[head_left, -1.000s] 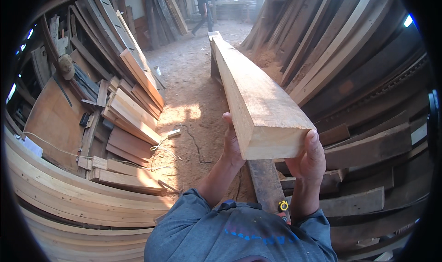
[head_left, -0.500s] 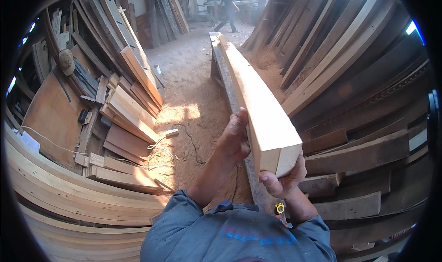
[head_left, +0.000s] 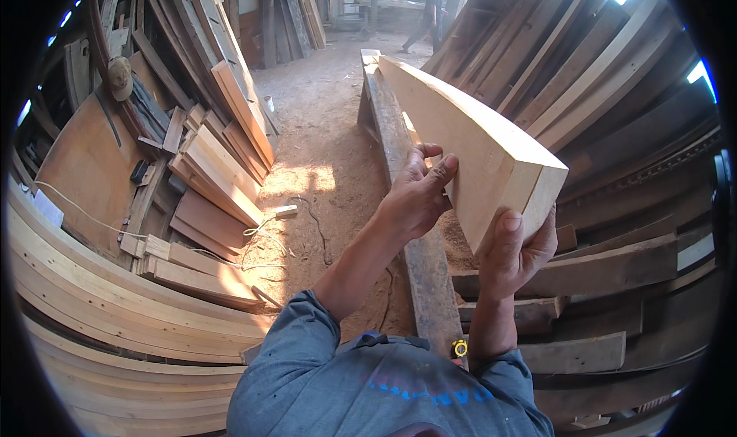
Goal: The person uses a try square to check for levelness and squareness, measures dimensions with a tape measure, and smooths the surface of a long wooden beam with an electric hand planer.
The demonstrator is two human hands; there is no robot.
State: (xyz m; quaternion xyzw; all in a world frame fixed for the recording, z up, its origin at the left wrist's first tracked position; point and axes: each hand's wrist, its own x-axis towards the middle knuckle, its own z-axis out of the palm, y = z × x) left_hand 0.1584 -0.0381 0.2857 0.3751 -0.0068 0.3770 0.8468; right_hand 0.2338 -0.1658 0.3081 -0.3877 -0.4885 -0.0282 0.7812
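Note:
A long pale wooden beam (head_left: 468,134) is tilted up toward me, its near end raised and its far end low by the far end of a narrow workbench (head_left: 434,279). My right hand (head_left: 518,245) grips the near end from below, thumb against the end face and fingers round the right side. Against the beam's lower left edge, my left hand (head_left: 424,187) is closed, with the thumb on the side face; some of its fingertips are hidden. A yellow tape measure (head_left: 459,349) lies on the bench close to my body.
Stacked boards (head_left: 138,306) fill the near left, and planks (head_left: 223,160) lean farther up that side. More boards (head_left: 591,130) line the right wall. A cord (head_left: 265,241) with a socket block lies on the sawdust-covered floor (head_left: 322,137). A person (head_left: 431,18) walks at the back.
The beam's near end has risen and swung right, turning its left side face into view. Both hands moved up with it. The person at the back has moved right.

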